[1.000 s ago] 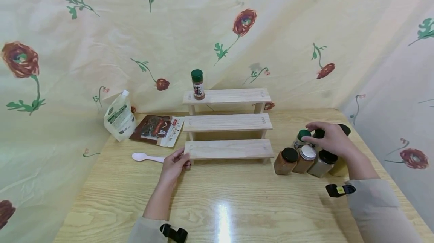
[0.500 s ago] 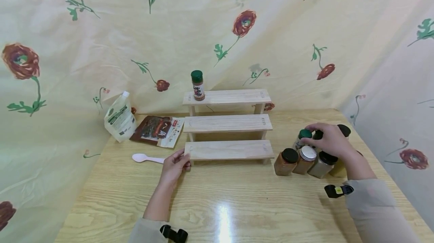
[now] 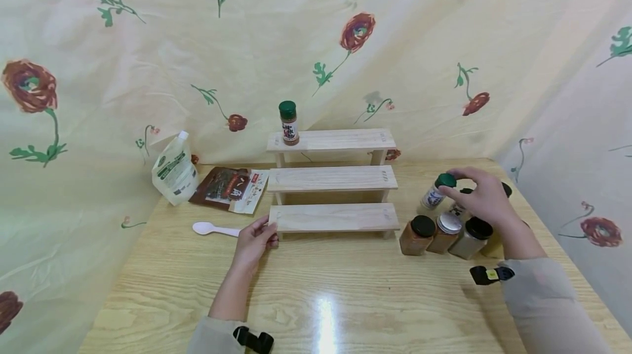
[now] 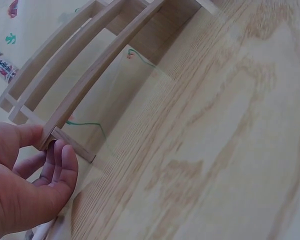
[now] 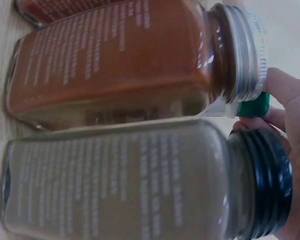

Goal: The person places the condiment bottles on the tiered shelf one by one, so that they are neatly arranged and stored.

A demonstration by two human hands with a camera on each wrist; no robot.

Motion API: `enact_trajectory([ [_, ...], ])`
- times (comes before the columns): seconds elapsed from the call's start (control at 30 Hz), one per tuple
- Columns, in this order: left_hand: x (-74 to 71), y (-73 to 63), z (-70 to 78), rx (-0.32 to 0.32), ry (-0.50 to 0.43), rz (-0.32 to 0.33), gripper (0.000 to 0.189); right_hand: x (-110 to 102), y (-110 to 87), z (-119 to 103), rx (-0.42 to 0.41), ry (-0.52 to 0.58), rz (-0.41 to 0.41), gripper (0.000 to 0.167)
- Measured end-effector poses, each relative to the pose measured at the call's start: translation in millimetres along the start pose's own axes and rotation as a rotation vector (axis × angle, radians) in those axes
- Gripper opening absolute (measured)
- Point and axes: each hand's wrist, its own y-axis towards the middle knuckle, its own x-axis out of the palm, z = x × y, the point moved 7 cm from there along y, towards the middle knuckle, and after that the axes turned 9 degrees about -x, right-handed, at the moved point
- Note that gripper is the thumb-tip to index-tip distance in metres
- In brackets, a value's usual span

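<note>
My right hand (image 3: 481, 197) pinches the green cap of a small spice bottle (image 3: 433, 196) at the back of the jar group. The bottle leans, its cap to the right, its white label with dark writing facing out. In the right wrist view only its green cap (image 5: 254, 106) shows, behind the larger jars. My left hand (image 3: 254, 241) grips the left end of the lowest step of a three-step wooden rack (image 3: 333, 218). In the left wrist view, thumb and fingers close round that step's corner (image 4: 51, 135). Another green-capped spice bottle (image 3: 288, 123) stands upright on the top step's left end.
Square spice jars stand close in front of my right hand: one black-lidded with orange powder (image 3: 416, 236), one silver-lidded (image 3: 446, 232), one black-lidded with grey powder (image 3: 470, 239). At left lie a white spoon (image 3: 209, 228), a brown packet (image 3: 229, 189) and a white spouted pouch (image 3: 175, 170).
My right hand has raised the green-capped bottle slightly from among the jars and tilted it, so its label shows more. My left hand keeps its place on the rack.
</note>
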Motion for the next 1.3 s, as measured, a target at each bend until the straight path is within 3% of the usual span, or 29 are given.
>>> enact_trajectory([
  [0.27,-0.5,1.3,-1.4,0.000,-0.003,0.001,0.049,-5,8.7,-7,0.035,0.028,0.080,0.046],
  [0.53,-1.0,1.7,-1.9,0.001,-0.005,0.002,0.049,-12,21.5,-24,-0.037,0.032,0.211,0.037],
  [0.9,-1.2,3.2,-2.4,-0.001,-0.006,-0.006,0.049,-21,46.2,-53,-0.110,0.049,0.277,0.037],
  [1.3,-1.2,2.6,-1.3,-0.004,-0.013,-0.004,0.049,-17,71.3,-77,-0.198,0.102,0.297,0.033],
])
